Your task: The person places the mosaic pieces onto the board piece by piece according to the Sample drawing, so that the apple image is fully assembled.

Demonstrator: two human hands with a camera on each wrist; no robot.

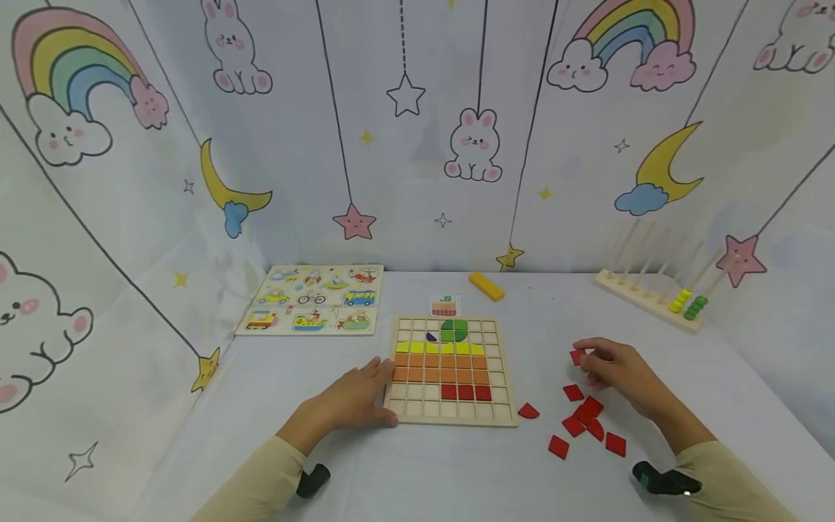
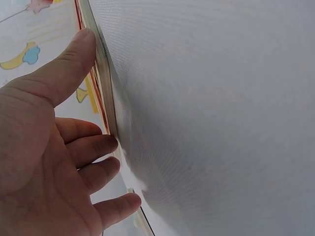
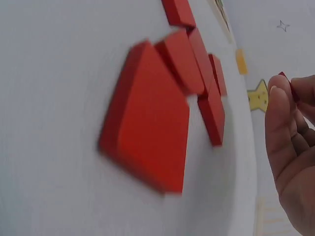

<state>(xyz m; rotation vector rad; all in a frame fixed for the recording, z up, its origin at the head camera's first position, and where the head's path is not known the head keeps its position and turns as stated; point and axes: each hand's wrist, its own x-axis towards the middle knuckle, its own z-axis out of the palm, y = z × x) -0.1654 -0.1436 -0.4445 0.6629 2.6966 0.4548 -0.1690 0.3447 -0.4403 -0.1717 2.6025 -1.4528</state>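
A wooden grid board (image 1: pixel 507 391) lies mid-table, bearing rows of orange and yellow pieces, a green cluster, a small purple piece and three red squares low on its right. My left hand (image 1: pixel 355 395) rests against the board's left edge; the left wrist view shows the thumb and fingertips (image 2: pixel 129 200) along that edge, fingers fairly straight. To the right, my right hand (image 1: pixel 613 366) pinches a red square tile (image 1: pixel 577 357) between thumb and fingers, raised over the table. Below that hand lie several loose red tiles (image 1: pixel 559 446), some overlapping. One red quarter-round piece (image 1: pixel 528 411) sits beside the board's right edge.
A small pattern card (image 1: pixel 445 305) lies just behind the board. A vehicle picture puzzle (image 1: pixel 312 299) is at back left, a yellow block (image 1: pixel 486 286) at the back. A wooden peg stand (image 1: pixel 642 299) with yellow and green beads stands at back right.
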